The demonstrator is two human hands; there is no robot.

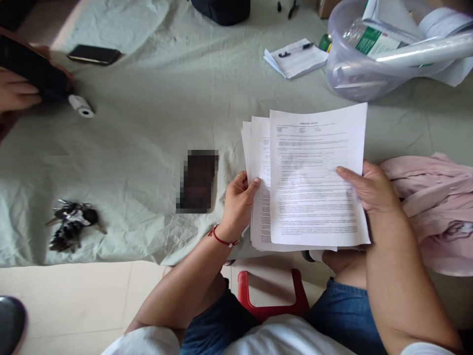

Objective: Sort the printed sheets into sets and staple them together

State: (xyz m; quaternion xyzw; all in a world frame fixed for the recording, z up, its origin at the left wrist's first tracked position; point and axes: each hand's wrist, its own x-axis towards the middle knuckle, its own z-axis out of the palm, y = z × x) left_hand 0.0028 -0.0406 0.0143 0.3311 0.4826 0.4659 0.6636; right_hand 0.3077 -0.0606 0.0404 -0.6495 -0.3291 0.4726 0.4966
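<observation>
Several printed sheets [314,197] are held up over the near edge of the cloth-covered table. My left hand [241,199] is closed on the left edge of the rear sheets [260,217], thumb in front. On the other side, my right hand [373,187] pinches the right edge of the front sheet, its thumb lying on the print. The front sheet sits shifted to the right, so the left margins of those behind show. A dark phone [197,181], partly pixelated, lies on the cloth left of my left hand.
Keys [74,222] lie at the near left of the green cloth [140,133]. Another person's hand [18,91] holds a dark object near a second phone [94,54] and a white roll [81,106]. Notepaper with a pen [295,58], a plastic basket [343,74] and pink fabric [436,192] are on the right.
</observation>
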